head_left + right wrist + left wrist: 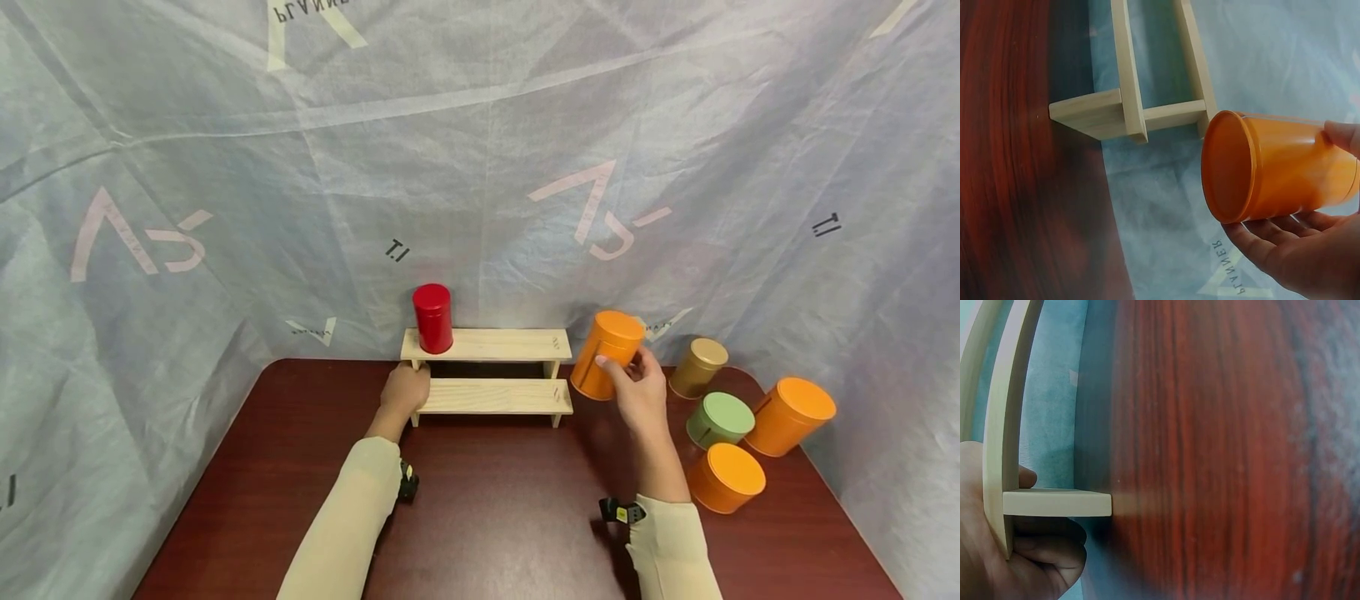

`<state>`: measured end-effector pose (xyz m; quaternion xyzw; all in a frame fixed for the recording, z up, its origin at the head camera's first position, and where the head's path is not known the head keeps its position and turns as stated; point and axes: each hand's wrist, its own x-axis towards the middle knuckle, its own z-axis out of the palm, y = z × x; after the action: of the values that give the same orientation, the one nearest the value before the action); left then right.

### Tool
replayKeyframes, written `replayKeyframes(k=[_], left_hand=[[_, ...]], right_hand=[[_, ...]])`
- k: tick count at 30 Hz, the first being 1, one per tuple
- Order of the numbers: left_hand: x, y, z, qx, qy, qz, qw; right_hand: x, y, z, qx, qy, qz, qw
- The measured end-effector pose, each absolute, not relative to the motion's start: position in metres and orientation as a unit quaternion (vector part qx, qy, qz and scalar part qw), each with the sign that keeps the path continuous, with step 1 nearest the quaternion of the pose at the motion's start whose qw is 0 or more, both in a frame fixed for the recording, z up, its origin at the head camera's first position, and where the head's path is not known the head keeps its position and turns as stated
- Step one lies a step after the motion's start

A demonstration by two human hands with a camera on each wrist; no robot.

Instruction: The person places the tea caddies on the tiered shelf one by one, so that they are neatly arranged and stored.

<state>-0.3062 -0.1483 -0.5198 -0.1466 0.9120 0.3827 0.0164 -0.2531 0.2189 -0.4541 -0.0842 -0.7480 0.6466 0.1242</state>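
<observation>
A two-step wooden rack [491, 396] stands at the back of the table, with a red canister [433, 321] upright on the left of its upper step. My left hand [406, 389] grips the rack's left end; in the left wrist view its fingers [1054, 553] curl around the wooden side under the step. My right hand [643, 396] holds a tall orange canister [606, 357] between thumb and fingers, just right of the rack. In the right wrist view this orange canister [1297, 165] shows its round bottom, raised beside the rack's right end.
On the right of the dark red table [495, 517] stand a gold canister [699, 367], a short green canister [720, 419], a taller orange canister [791, 415] and a short orange canister [726, 477]. A grey fabric sheet [480, 167] hangs around the table's back and sides.
</observation>
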Motion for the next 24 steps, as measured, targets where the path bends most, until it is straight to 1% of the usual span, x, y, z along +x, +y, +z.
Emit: replayKeyframes(k=[8, 18, 24], left_hand=[[-0.307, -0.150, -0.521, -0.143, 0.914, 0.379, 0.024], [-0.306, -0.148, -0.519, -0.140, 0.916, 0.374, 0.021], [-0.305, -0.149, -0.518, -0.144, 0.914, 0.378, 0.023]], right_hand=[[-0.250, 0.212, -0.449, -0.065, -0.761, 0.634, 0.122], [-0.247, 0.200, -0.447, -0.040, -0.769, 0.629, 0.110], [-0.245, 0.192, -0.445, -0.019, -0.774, 0.623, 0.114]])
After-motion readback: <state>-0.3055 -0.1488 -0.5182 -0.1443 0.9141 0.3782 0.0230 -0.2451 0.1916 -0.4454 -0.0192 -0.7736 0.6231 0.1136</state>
